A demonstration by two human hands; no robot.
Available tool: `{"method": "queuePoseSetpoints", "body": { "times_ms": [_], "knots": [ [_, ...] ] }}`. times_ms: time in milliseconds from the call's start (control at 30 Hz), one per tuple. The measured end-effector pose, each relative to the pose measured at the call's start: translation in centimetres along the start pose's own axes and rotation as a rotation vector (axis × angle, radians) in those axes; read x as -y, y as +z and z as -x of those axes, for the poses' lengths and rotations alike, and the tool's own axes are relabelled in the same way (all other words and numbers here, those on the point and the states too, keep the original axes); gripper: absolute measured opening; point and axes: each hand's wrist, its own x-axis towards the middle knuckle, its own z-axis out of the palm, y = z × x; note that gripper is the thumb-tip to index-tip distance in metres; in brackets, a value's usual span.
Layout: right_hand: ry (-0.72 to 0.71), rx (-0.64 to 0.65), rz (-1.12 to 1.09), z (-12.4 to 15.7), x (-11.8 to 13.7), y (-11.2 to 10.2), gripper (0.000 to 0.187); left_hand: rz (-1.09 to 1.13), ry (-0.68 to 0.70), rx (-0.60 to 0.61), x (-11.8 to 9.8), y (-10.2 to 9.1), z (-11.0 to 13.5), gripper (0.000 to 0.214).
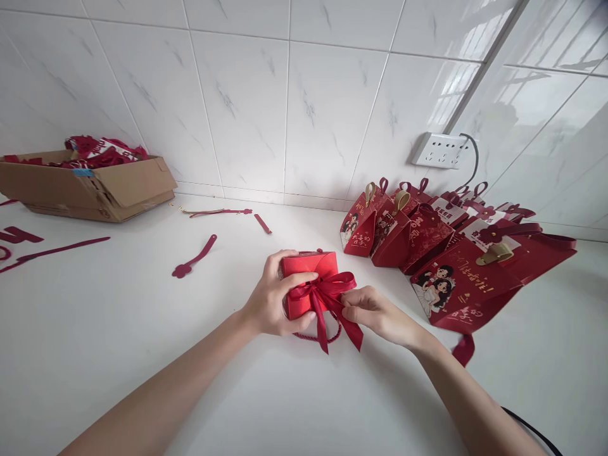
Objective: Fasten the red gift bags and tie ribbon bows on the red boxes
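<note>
While the left hand (273, 297) is wrapped wide around the red box (308, 261), the right hand (373, 310) pinches the satin bow (327, 296) at its right side — fingertips drawn close! Bright red on the white counter (142, 310), that box — two ribbon tails (352, 330) draped down, twisted cord (308, 338) below.

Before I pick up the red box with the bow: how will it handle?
The red box probably holds its shape; its faces look smooth and uncrumpled under the left hand. The bow is likely floppy, since its tails droop, and perhaps slippery, given its sheen. The cord may dangle; it curves loosely below.
</note>
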Motion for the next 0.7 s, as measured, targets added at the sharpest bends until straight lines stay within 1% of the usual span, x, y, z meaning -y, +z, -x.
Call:
{"method": "queuePoseSetpoints", "body": {
  "times_ms": [67,200,300,433,500,600,667,700],
  "knots": [
    [0.029,0.042,0.034,0.2,0.2,-0.2,0.034,0.001,0.001,-0.001,0.0,0.0,0.0,0.056],
    [0.124,0.202,0.112,0.9,0.7,-0.6,0.032,-0.016,0.002,-0.001,0.1,-0.1,0.0,0.055],
    [0.117,0.232,0.120,1.2,0.9,-0.8,0.034,-0.045,0.010,0.018,0.1,-0.2,-0.1,0.055],
    [0.134,0.293,0.121,1.5,1.2,-1.0,0.029,-0.059,0.028,0.013,0.0,-0.3,-0.3,0.056],
    [0.151,0.352,0.122,1.8,1.5,-1.4,0.028,-0.064,-0.013,0.006,0.1,-0.4,-0.4,0.054],
    [0.143,0.506,0.112,2.5,2.0,-2.2,0.031,-0.065,-0.098,-0.007,0.5,-0.6,-0.4,0.050],
    [0.108,0.615,0.105,3.0,2.2,-2.7,0.034,-0.056,-0.117,-0.011,0.8,-0.8,-0.4,0.049],
    [0.077,0.611,0.116,3.2,2.1,-2.8,0.037,-0.052,-0.118,-0.010,0.9,-0.8,-0.4,0.049]
  ]
}}
